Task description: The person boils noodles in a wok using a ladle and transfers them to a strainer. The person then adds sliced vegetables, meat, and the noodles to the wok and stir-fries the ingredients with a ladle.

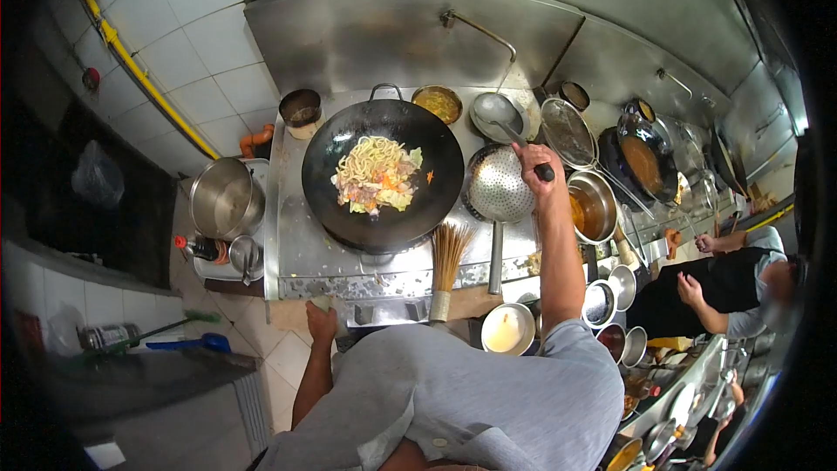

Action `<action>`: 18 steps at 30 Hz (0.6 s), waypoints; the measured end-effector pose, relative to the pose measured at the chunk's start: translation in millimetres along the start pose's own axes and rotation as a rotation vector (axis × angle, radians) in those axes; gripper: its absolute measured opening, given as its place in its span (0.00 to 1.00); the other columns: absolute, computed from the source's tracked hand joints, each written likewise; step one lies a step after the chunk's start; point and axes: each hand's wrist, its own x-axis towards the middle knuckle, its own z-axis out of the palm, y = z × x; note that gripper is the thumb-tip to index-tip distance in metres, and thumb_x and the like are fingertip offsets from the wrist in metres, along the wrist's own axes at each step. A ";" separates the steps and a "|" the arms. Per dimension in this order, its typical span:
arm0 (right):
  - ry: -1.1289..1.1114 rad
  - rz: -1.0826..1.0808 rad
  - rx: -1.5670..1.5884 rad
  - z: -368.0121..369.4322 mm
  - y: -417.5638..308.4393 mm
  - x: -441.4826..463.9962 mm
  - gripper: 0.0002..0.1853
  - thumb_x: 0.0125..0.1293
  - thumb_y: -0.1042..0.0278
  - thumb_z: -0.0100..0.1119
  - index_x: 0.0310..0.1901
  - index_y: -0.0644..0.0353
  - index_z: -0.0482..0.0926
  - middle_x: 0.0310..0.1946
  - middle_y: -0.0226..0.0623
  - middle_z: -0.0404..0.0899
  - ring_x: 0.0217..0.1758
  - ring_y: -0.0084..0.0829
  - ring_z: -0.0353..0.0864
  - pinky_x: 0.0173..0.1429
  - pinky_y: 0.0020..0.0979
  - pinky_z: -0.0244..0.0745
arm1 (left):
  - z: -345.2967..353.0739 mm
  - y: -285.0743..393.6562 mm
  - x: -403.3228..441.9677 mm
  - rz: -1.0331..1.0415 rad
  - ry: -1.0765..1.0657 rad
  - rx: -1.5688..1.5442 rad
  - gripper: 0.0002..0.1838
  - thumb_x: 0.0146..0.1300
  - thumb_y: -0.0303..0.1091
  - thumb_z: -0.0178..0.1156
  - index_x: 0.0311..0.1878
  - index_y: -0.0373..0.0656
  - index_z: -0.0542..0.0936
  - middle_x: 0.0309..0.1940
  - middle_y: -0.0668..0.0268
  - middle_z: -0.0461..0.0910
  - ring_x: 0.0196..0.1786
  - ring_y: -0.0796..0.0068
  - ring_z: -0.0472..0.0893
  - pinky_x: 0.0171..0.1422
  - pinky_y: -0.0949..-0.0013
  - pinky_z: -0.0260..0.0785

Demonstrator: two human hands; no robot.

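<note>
A large black wok (pixel 327 196) on the stove holds noodles with cabbage and bits of carrot (pixel 377 173). My right hand (pixel 539 166) is wrapped round the black handle of a ladle (pixel 495 110), whose bowl rests in a metal pot under the tap at the back. Just below that hand lies a perforated strainer (pixel 501 187). My left hand (pixel 322 321) is closed on a pale cloth (pixel 323 303) at the stove's front edge, below the wok. A bamboo brush (pixel 447 266) stands between wok and strainer.
Left of the stove are a large steel pot (pixel 227 198) and a bottle (pixel 200 248). Bowls, one with pale liquid (pixel 507 330), stand at the front right. A second wok (pixel 641 161) is farther right, near another person (pixel 724 288).
</note>
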 end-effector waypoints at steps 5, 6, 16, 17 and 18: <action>0.058 0.009 -0.073 15.3 42.8 -35.5 0.20 0.72 0.74 0.39 0.62 0.76 0.55 0.20 0.28 0.64 0.15 0.21 0.67 0.19 0.21 0.73 | 1.8 -5.0 1.9 0.010 0.008 -0.012 0.31 0.54 0.36 0.63 0.58 0.33 0.64 0.51 0.39 0.74 0.54 0.37 0.76 0.61 0.46 0.69; 0.066 0.017 -0.100 19.3 54.6 -44.0 0.20 0.72 0.73 0.39 0.62 0.76 0.56 0.21 0.28 0.65 0.15 0.21 0.67 0.18 0.21 0.72 | 1.6 -4.5 2.2 0.005 0.001 -0.027 0.31 0.53 0.36 0.63 0.58 0.33 0.65 0.51 0.39 0.74 0.55 0.37 0.76 0.61 0.46 0.69; -0.019 0.332 -0.051 -7.0 153.6 -84.3 0.23 0.69 0.77 0.38 0.63 0.82 0.60 0.26 0.31 0.65 0.18 0.19 0.67 0.18 0.21 0.73 | -5.5 3.1 -0.9 -0.021 -0.035 0.001 0.35 0.53 0.38 0.66 0.61 0.33 0.64 0.53 0.40 0.74 0.56 0.38 0.76 0.61 0.47 0.69; 0.030 0.347 -0.088 -19.4 156.6 -77.3 0.23 0.69 0.77 0.39 0.62 0.81 0.61 0.26 0.30 0.65 0.17 0.18 0.66 0.17 0.20 0.71 | -6.4 4.1 -1.6 -0.027 -0.037 -0.026 0.36 0.53 0.38 0.67 0.61 0.33 0.64 0.54 0.40 0.74 0.56 0.39 0.76 0.61 0.47 0.69; 0.077 0.360 -0.124 -31.1 159.6 -70.4 0.22 0.68 0.77 0.40 0.62 0.79 0.61 0.25 0.29 0.65 0.16 0.17 0.65 0.16 0.19 0.69 | -7.1 5.1 -1.4 -0.031 -0.033 -0.024 0.36 0.53 0.38 0.67 0.61 0.33 0.64 0.54 0.40 0.74 0.56 0.39 0.76 0.61 0.47 0.69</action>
